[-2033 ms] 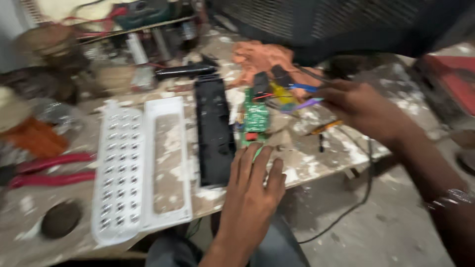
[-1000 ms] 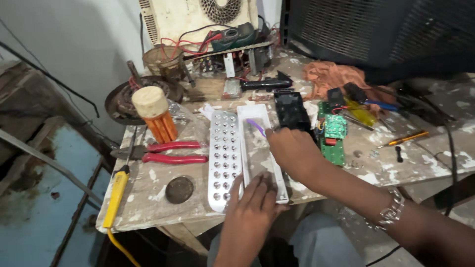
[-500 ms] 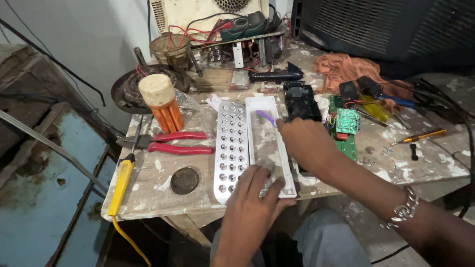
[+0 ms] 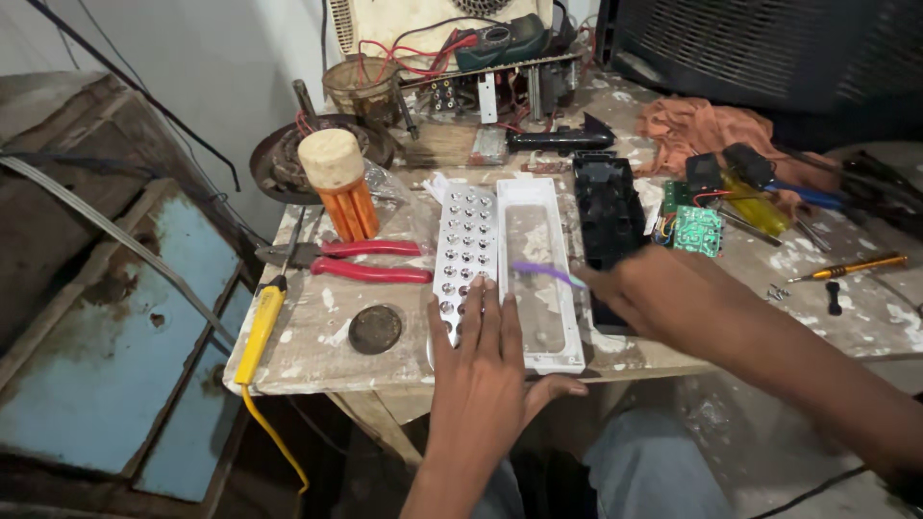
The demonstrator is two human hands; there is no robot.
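Seen from the head camera, the left hand (image 4: 478, 370) lies flat and open on the white LED panel (image 4: 465, 250) at the table's (image 4: 317, 360) front edge, grasping nothing. Beside it the right hand (image 4: 646, 293) pinches a purple tool (image 4: 546, 274) over the clear cover (image 4: 536, 274). Red pliers (image 4: 361, 261) lie left, a black housing (image 4: 606, 216) right. Doing this well likely means steady palm pressure while the tip works gently, without slipping.

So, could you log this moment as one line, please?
left hand flat on white LED panel | right hand holds purple wire over clear cover
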